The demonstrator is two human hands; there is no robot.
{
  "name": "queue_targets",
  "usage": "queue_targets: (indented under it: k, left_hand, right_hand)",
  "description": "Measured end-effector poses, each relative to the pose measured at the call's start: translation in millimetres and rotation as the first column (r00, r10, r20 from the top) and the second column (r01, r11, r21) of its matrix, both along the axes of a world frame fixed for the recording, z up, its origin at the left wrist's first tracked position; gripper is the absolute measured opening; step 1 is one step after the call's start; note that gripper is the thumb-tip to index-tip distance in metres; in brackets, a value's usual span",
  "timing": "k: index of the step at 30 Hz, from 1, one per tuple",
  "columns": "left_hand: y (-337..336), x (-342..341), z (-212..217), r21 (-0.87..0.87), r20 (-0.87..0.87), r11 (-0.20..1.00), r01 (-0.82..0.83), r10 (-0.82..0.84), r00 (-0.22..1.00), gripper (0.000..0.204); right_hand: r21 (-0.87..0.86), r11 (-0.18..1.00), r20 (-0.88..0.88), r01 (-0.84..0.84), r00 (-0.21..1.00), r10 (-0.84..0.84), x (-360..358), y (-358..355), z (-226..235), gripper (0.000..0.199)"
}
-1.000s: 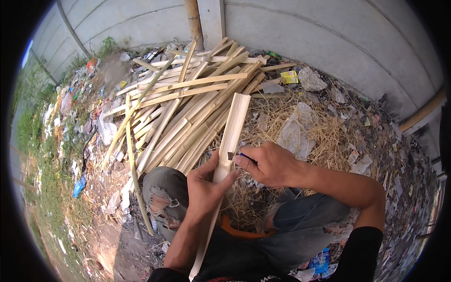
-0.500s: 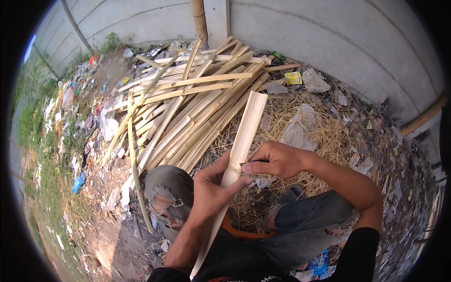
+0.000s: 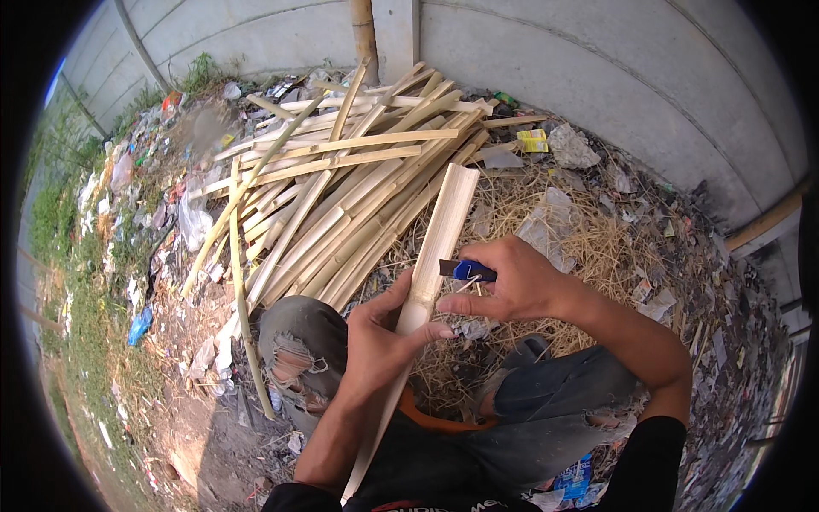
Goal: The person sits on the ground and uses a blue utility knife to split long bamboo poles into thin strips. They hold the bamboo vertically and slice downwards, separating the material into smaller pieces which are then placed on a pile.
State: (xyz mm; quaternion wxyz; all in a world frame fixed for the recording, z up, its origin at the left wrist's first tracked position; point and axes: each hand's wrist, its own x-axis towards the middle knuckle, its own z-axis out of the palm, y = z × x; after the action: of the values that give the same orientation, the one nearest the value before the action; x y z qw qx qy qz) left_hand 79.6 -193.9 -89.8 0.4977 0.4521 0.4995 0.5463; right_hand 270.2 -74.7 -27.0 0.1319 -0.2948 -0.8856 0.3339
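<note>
A split bamboo piece point(image 3: 445, 218), pale and slightly hollowed on its inner face, slants from my lap up toward the far side. My left hand point(image 3: 380, 328) is wrapped round its middle, the thumb lying across the pale face near a joint. In my right hand point(image 3: 520, 277), just right of the piece, is a small knife with a blue handle point(image 3: 471, 270). Its short dark blade points left, with the tip over or against the bamboo's right edge; contact cannot be made out. A thin curl of shaving hangs under the knife.
Beyond my knees lies a heap of long split bamboo strips point(image 3: 375, 188). A concrete panel wall point(image 3: 580, 94) and a bamboo post point(image 3: 363, 43) stand behind it. Dry straw point(image 3: 589, 230) covers ground at right; litter and weeds lie left, with a blue plastic scrap point(image 3: 141, 326).
My right hand has moved up a little and turned, so the blue-handled knife now shows. The far end of the bamboo piece has shifted slightly left. My left hand keeps its grip.
</note>
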Motion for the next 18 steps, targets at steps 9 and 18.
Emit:
queue_targets:
  k: [9, 18]
  left_hand:
    - [0.2, 2.7, -6.7, 0.017, -0.106, 1.000, 0.002, 0.000, 0.994, 0.085]
    - [0.0, -1.0, 1.6, -0.018, -0.276, 0.999, -0.043, 0.037, 0.960, 0.081]
  right_hand:
    - [-0.247, 0.929, -0.131, -0.275, 0.960, 0.249, -5.4, -2.5, -13.5, 0.025]
    - [0.021, 1.000, 0.053, 0.011, 0.999, -0.013, 8.9, 0.0, 16.2, 0.040]
